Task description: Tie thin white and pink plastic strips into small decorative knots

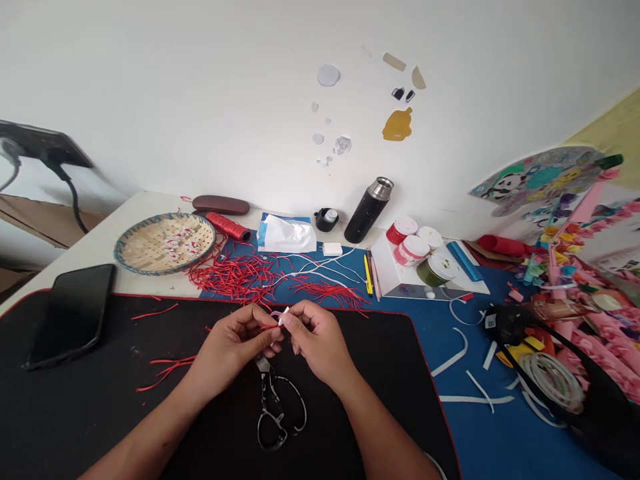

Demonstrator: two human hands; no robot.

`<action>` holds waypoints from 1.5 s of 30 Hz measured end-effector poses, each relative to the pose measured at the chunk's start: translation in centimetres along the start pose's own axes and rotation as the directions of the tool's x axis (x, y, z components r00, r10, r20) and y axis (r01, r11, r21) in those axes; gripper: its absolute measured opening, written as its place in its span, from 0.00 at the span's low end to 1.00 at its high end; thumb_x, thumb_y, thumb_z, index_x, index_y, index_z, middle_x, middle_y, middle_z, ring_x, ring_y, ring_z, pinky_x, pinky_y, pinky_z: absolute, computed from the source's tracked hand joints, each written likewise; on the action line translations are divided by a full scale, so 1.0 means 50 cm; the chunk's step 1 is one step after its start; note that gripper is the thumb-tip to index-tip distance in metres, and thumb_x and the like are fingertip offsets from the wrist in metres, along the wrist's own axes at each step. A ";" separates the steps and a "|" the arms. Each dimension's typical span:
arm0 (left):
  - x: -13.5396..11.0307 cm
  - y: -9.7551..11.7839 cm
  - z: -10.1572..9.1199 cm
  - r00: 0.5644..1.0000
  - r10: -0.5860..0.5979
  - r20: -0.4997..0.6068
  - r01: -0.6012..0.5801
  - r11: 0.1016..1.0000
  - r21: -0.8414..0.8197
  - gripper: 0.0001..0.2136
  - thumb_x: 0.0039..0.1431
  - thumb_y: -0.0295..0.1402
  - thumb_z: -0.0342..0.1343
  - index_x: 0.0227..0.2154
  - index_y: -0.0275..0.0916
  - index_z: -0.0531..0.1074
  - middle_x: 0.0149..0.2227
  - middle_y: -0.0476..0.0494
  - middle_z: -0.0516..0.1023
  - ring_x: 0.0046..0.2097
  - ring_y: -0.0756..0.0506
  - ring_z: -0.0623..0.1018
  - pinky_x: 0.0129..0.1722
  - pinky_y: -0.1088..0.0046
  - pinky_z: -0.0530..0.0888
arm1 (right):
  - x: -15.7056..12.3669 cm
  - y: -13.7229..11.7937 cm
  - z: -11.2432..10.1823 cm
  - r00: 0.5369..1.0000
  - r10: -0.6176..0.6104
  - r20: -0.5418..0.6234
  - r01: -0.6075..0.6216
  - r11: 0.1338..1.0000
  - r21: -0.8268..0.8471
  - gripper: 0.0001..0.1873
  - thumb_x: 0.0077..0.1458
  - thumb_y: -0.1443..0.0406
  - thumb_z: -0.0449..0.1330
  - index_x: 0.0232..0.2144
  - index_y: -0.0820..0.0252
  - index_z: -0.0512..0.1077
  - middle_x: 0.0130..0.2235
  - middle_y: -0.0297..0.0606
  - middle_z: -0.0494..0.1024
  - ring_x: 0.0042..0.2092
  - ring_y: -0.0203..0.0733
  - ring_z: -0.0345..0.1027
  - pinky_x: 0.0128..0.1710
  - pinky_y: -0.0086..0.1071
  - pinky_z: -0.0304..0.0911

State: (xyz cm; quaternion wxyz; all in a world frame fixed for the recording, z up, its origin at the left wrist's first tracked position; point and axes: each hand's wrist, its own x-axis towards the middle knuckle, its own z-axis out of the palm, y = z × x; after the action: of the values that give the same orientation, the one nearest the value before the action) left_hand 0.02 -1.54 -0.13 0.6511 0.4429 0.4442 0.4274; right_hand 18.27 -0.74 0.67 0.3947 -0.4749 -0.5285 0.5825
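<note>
A plain white wall (200, 100) with a few stuck-on paper scraps and a yellow sticker (397, 125) backs a pale surface (125, 207). The surface is covered by a black mat (100, 413) at the near left and a blue mat (500, 433) at the right.

Above the black mat, both hands meet. The left hand (235, 347) has its fingers pinched narrow on a short red strand (267, 327). The right hand (315, 340) has its fingers closed on a small white strip (284, 316) that touches the strand.

Scissors (277, 413) lie on the black mat just below the hands. A dark phone (70, 313) rests at the mat's left edge.

Further back, a heap of red cords (240, 273) spreads over the blue mat, near a woven basket (120, 257) and a red spool (227, 227). A black flask (369, 210) stands by the wall, with lidded jars (413, 250) just to its right. Coloured paper scraps crowd the far right.
</note>
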 end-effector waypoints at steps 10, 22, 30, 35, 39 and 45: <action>0.013 -0.006 -0.007 0.996 -0.084 -0.030 0.075 0.968 -0.239 0.15 0.48 0.39 0.79 0.32 0.38 0.81 0.27 0.46 0.87 0.29 0.48 0.85 0.28 0.80 0.79 | 0.000 0.012 0.002 0.999 -0.033 -0.018 0.033 0.999 -0.023 0.11 0.64 0.57 0.63 0.36 0.59 0.77 0.27 0.31 0.75 0.23 0.32 0.63 0.24 0.27 0.58; 0.010 0.005 0.000 0.991 -0.126 -0.032 0.112 0.950 -0.291 0.16 0.45 0.38 0.81 0.30 0.37 0.81 0.25 0.45 0.86 0.27 0.48 0.84 0.26 0.80 0.79 | -0.005 0.004 0.005 0.992 -0.119 -0.034 0.113 0.983 -0.142 0.05 0.65 0.63 0.62 0.39 0.55 0.78 0.32 0.33 0.83 0.26 0.35 0.69 0.29 0.29 0.63; 0.011 -0.001 -0.001 0.986 -0.165 -0.026 0.146 0.926 -0.349 0.16 0.44 0.37 0.81 0.28 0.37 0.80 0.27 0.46 0.87 0.26 0.50 0.83 0.25 0.82 0.78 | -0.006 0.005 0.006 0.977 -0.209 -0.031 0.192 0.939 -0.285 0.06 0.65 0.66 0.61 0.37 0.55 0.78 0.32 0.33 0.84 0.31 0.38 0.73 0.33 0.30 0.63; 0.012 -0.002 -0.001 0.984 -0.178 -0.023 0.159 0.924 -0.347 0.16 0.44 0.37 0.82 0.28 0.36 0.80 0.27 0.44 0.87 0.26 0.50 0.83 0.25 0.82 0.78 | -0.006 0.007 0.006 0.975 -0.220 -0.023 0.201 0.923 -0.327 0.05 0.66 0.66 0.61 0.37 0.55 0.78 0.33 0.33 0.84 0.31 0.38 0.73 0.33 0.30 0.63; 0.012 0.001 0.002 0.988 -0.150 -0.023 0.133 0.933 -0.334 0.16 0.45 0.36 0.81 0.30 0.37 0.80 0.26 0.46 0.86 0.26 0.49 0.83 0.24 0.82 0.78 | -0.006 0.005 0.004 0.975 -0.223 -0.023 0.205 0.926 -0.316 0.06 0.66 0.66 0.61 0.37 0.55 0.78 0.32 0.33 0.84 0.31 0.38 0.73 0.33 0.30 0.63; 0.008 0.000 -0.001 0.996 -0.083 -0.033 0.072 0.963 -0.262 0.14 0.49 0.37 0.79 0.33 0.38 0.81 0.26 0.46 0.86 0.29 0.47 0.85 0.26 0.79 0.79 | -0.007 0.004 0.004 0.972 -0.232 -0.025 0.211 0.920 -0.329 0.06 0.66 0.66 0.60 0.37 0.55 0.78 0.32 0.33 0.83 0.31 0.38 0.72 0.33 0.30 0.63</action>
State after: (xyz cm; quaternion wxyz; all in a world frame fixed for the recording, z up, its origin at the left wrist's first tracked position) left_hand 0.06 -1.15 -0.23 0.7099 0.3264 0.4155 0.4658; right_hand 18.19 -1.14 0.54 0.3912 -0.4885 -0.6547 0.4239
